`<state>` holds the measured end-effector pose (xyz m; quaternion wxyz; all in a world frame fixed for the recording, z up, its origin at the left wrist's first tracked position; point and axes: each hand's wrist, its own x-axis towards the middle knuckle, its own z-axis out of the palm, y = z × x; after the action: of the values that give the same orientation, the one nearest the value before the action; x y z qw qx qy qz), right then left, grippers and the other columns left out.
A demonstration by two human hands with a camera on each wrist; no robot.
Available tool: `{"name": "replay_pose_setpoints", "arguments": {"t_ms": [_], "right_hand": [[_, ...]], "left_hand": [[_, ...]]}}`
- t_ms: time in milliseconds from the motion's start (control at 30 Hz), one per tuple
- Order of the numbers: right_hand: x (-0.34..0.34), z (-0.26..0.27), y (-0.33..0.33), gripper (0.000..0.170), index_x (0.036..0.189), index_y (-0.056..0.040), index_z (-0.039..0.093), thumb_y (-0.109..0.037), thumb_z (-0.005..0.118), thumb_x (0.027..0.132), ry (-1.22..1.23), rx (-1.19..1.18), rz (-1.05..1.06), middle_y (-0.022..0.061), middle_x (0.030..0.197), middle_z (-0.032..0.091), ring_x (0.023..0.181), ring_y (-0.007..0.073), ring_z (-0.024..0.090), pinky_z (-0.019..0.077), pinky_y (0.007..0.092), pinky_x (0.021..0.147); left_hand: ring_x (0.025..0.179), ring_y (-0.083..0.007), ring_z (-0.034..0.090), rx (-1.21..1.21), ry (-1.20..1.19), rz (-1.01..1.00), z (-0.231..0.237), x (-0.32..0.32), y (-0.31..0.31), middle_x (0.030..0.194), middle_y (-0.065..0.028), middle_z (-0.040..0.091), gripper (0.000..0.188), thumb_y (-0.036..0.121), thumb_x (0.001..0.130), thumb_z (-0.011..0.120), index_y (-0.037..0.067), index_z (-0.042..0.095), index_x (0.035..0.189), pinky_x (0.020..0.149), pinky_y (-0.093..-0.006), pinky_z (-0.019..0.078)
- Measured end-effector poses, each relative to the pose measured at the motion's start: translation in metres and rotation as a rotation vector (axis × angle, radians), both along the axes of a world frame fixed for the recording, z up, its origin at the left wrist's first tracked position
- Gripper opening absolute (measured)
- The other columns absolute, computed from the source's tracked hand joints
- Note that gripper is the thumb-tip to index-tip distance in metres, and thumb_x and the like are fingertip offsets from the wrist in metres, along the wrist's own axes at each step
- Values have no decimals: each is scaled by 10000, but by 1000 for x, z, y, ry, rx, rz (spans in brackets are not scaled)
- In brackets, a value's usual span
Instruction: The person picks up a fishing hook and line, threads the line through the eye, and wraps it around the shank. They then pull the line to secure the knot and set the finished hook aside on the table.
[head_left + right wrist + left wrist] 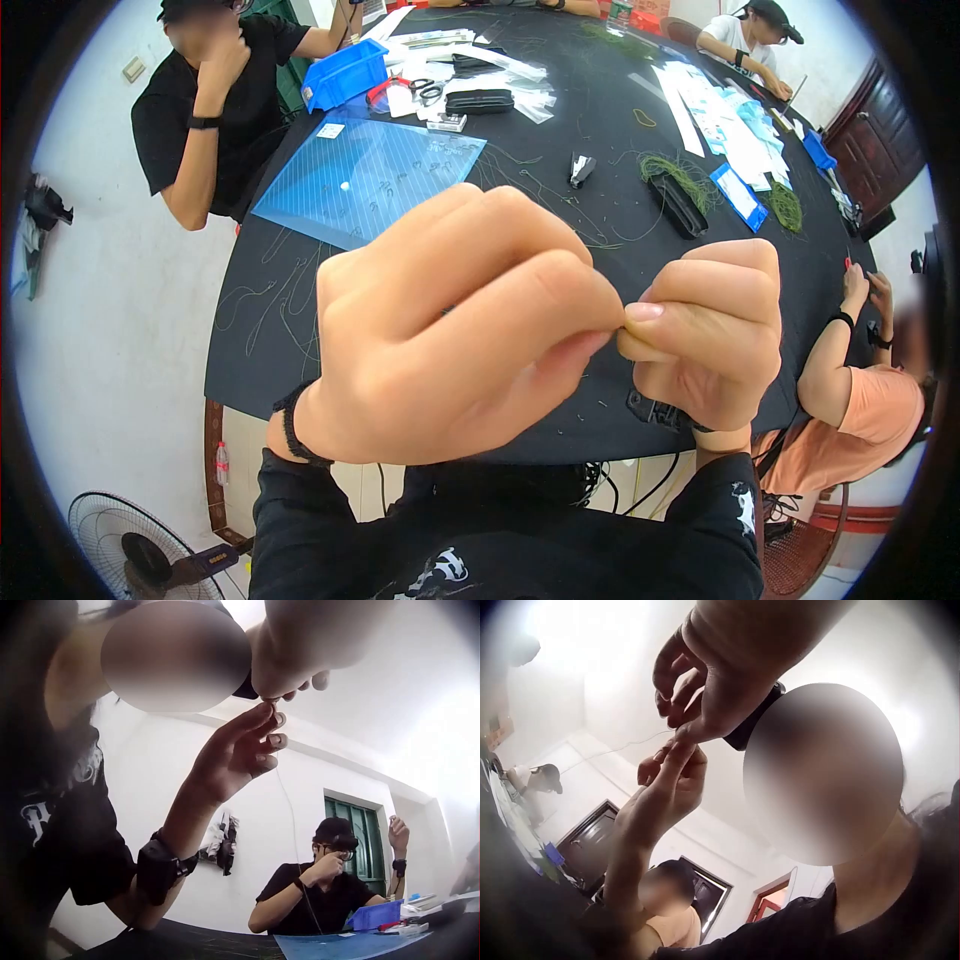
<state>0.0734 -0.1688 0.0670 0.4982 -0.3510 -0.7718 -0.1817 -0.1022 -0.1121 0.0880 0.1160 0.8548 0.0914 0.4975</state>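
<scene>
My left hand (470, 330) and my right hand (710, 335) are raised close to the head camera, their fingertips meeting. Thumb and index finger of each are pinched together at the meeting spot. A thin thread (288, 799) hangs down from the pinched fingertips in the right wrist view. In the left wrist view the same thread (622, 747) runs off to the left from the fingers. Its end between the fingertips is hidden. The other fingers of the left hand (720, 690) are bent loosely, and those of the right hand (745, 285) are curled in.
Below lies a black-covered table (560, 120) with loose threads. On it are a blue ruled sheet (370, 180), a blue bin (345, 75), scissors (430, 90), a small black stapler-like tool (581, 170), green thread bundles (785, 208) and a black tray (678, 205). Other people sit around; a fan (140, 555) stands lower left.
</scene>
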Motion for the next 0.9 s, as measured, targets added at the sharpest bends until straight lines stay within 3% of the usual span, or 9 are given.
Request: {"name": "replay_pose_setpoints", "arguments": {"t_ms": [133, 333, 467, 667, 900], "right_hand": [[-3, -1, 0, 293, 895, -140, 591, -102, 764, 662, 0, 14, -6, 9, 840, 567, 698, 165, 523, 419, 250, 594], [2, -2, 18, 347, 793, -14, 640, -109, 691, 463, -101, 324, 115, 59, 728, 588, 559, 172, 514, 401, 226, 435], [1, 0, 9, 321, 852, -104, 613, -80, 733, 555, -57, 122, 53, 23, 803, 573, 653, 173, 525, 411, 249, 548], [8, 7, 0, 289, 864, -137, 608, -13, 724, 630, -52, -52, 44, 13, 837, 569, 695, 168, 527, 406, 262, 604], [7, 5, 1, 256, 862, -123, 608, -13, 710, 654, -8, -52, 87, 39, 840, 568, 689, 170, 524, 409, 254, 592]], "left_hand": [[585, -97, 517, 14, -9, -26, 0, 0, 4, 731, -60, 584, 218, -56, 563, 679, 41, 634, 753, 484, -197, 351], [607, -75, 508, -550, 136, -185, 7, -6, 0, 737, -42, 573, 124, -7, 646, 674, 29, 620, 752, 497, -185, 352], [627, -65, 512, -878, 149, -314, 5, -4, 4, 755, -29, 574, 101, 34, 700, 672, 26, 607, 777, 500, -176, 353], [633, -72, 520, -556, 59, -87, 4, -2, -7, 766, -26, 578, 187, 5, 642, 720, 37, 612, 792, 501, -174, 357], [623, -88, 522, -328, 45, -35, 5, -4, -5, 745, -40, 588, 233, -26, 585, 722, 44, 626, 785, 493, -191, 344]]}}
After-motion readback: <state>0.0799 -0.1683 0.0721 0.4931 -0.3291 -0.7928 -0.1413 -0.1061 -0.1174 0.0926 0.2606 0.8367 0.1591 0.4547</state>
